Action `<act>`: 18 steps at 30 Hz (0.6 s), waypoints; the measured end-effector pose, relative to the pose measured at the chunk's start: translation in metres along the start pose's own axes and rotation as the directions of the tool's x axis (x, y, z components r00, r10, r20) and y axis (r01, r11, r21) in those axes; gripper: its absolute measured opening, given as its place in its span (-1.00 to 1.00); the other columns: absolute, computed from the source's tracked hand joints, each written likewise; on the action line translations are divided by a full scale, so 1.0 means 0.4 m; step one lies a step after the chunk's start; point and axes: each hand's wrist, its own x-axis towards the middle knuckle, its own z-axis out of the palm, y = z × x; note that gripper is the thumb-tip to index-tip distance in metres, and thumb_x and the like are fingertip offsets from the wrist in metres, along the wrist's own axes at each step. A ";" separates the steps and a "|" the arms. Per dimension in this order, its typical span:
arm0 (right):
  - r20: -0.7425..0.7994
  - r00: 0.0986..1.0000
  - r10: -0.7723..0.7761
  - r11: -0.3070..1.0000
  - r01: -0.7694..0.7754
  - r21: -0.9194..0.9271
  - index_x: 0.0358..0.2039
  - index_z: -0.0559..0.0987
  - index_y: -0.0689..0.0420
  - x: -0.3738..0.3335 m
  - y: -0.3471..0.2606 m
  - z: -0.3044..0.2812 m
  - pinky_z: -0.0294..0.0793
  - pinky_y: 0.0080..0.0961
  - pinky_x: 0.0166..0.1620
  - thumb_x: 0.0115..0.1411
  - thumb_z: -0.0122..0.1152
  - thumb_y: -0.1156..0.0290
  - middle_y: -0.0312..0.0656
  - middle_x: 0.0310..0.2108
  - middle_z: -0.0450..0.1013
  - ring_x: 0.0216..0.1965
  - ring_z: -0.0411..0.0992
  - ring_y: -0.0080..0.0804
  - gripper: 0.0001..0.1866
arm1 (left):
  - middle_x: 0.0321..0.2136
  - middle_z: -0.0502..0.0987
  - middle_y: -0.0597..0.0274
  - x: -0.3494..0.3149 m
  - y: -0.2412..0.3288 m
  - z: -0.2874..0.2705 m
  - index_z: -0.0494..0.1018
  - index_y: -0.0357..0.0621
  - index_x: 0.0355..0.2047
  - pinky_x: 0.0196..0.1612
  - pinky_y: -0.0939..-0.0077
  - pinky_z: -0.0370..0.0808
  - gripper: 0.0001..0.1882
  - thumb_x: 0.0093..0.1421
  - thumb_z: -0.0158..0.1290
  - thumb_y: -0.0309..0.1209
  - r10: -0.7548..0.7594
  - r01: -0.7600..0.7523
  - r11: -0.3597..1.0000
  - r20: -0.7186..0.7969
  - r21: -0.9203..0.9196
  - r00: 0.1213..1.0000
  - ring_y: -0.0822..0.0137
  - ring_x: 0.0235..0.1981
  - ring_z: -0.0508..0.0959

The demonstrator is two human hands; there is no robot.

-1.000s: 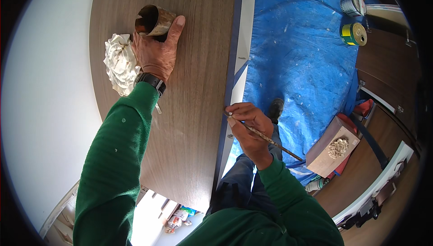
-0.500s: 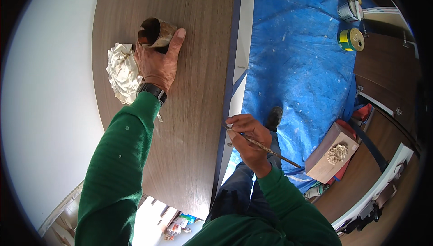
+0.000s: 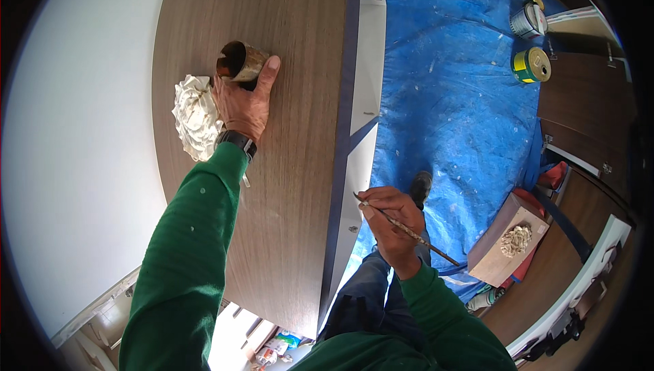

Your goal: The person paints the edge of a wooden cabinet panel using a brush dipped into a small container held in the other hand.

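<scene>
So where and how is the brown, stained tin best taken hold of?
I would take the tin by its outer wall, coming from the person's side: the wall is round, so the left grip, curled, should suit it. The open mouth faces left in the picture and the white ruffled piece lies to its lower left, so that side looks less convenient.

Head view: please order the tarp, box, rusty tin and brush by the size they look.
Largest to smallest, by visible area:
1. Tarp
2. Box
3. Rusty tin
4. Brush, long but thin
</scene>
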 end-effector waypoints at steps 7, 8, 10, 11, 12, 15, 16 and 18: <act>-0.015 0.994 0.106 0.994 -0.106 0.016 -0.14 0.57 0.31 -0.086 -0.050 -0.096 0.63 -0.42 0.00 0.24 0.29 0.75 0.06 -0.09 0.59 -0.06 0.61 -0.33 -0.81 | 0.01 0.59 -0.11 0.024 -0.035 -0.008 0.49 -0.37 0.11 0.21 0.11 0.46 0.03 -0.04 0.40 0.34 0.017 -0.017 0.997 -0.005 -0.069 1.000 -0.02 0.08 0.57; -0.025 0.992 0.123 0.992 -0.123 0.007 -0.15 0.58 0.31 -0.110 -0.059 -0.115 0.63 -0.43 -0.01 0.24 0.30 0.75 0.05 -0.10 0.59 -0.08 0.61 -0.34 -0.82 | 0.00 0.60 -0.10 0.022 -0.030 -0.010 0.49 -0.37 0.11 0.19 0.13 0.48 0.01 -0.03 0.42 0.31 0.014 -0.015 0.993 -0.012 -0.117 1.000 -0.01 0.06 0.59; -0.049 0.989 0.143 0.989 -0.144 -0.019 -0.15 0.58 0.31 -0.156 -0.083 -0.146 0.63 -0.44 -0.03 0.25 0.31 0.73 0.04 -0.11 0.60 -0.11 0.61 -0.35 -0.83 | -0.08 0.66 0.00 0.015 -0.023 -0.006 0.57 -0.35 0.01 0.14 0.23 0.51 -0.13 -0.01 0.47 0.20 0.007 -0.018 0.981 -0.055 -0.194 0.998 0.11 -0.02 0.62; -0.047 0.985 0.168 0.985 -0.169 -0.042 -0.16 0.59 0.30 -0.182 -0.096 -0.163 0.63 -0.45 -0.04 0.26 0.32 0.72 0.03 -0.13 0.60 -0.12 0.61 -0.36 -0.84 | -0.09 0.67 0.02 0.008 -0.021 -0.008 0.58 -0.34 -0.01 0.13 0.25 0.50 -0.16 -0.01 0.47 0.19 -0.003 -0.011 0.969 -0.057 -0.249 0.998 0.14 -0.02 0.62; -0.050 0.981 0.189 0.979 -0.192 -0.068 -0.16 0.59 0.30 -0.209 -0.111 -0.185 0.63 -0.46 -0.05 0.26 0.33 0.72 0.02 -0.14 0.61 -0.14 0.61 -0.36 -0.84 | -0.10 0.68 0.05 0.000 -0.011 -0.005 0.60 -0.33 -0.03 0.12 0.27 0.50 -0.18 -0.01 0.47 0.17 -0.013 -0.005 0.952 -0.057 -0.307 0.998 0.18 -0.03 0.62; -0.064 0.980 0.186 0.972 -0.194 -0.134 -0.18 0.59 0.31 -0.295 -0.140 -0.243 0.63 -0.49 -0.07 0.26 0.34 0.70 0.01 -0.17 0.61 -0.17 0.61 -0.38 -0.86 | -0.12 0.69 0.13 -0.009 0.008 -0.026 0.62 -0.31 -0.06 0.11 0.35 0.48 -0.26 0.01 0.48 0.11 -0.026 0.004 0.927 -0.053 -0.376 0.998 0.26 -0.05 0.61; -0.075 0.982 0.176 0.969 -0.186 -0.163 -0.18 0.60 0.31 -0.322 -0.152 -0.257 0.63 -0.50 -0.08 0.26 0.35 0.70 0.00 -0.19 0.61 -0.19 0.61 -0.38 -0.86 | -0.12 0.68 0.14 -0.014 0.011 -0.036 0.62 -0.30 -0.06 0.12 0.36 0.47 -0.28 0.01 0.48 0.08 -0.040 0.027 0.922 -0.027 -0.386 0.999 0.28 -0.05 0.61; -0.092 0.977 0.192 0.964 -0.206 -0.169 -0.19 0.59 0.31 -0.370 -0.187 -0.271 0.63 -0.50 -0.08 0.26 0.36 0.68 -0.02 -0.21 0.61 -0.17 0.62 -0.37 -0.86 | -0.12 0.68 0.16 -0.035 0.016 -0.064 0.62 -0.29 -0.05 0.13 0.38 0.45 -0.30 0.01 0.50 0.04 -0.076 0.080 0.908 0.026 -0.410 0.997 0.30 -0.06 0.60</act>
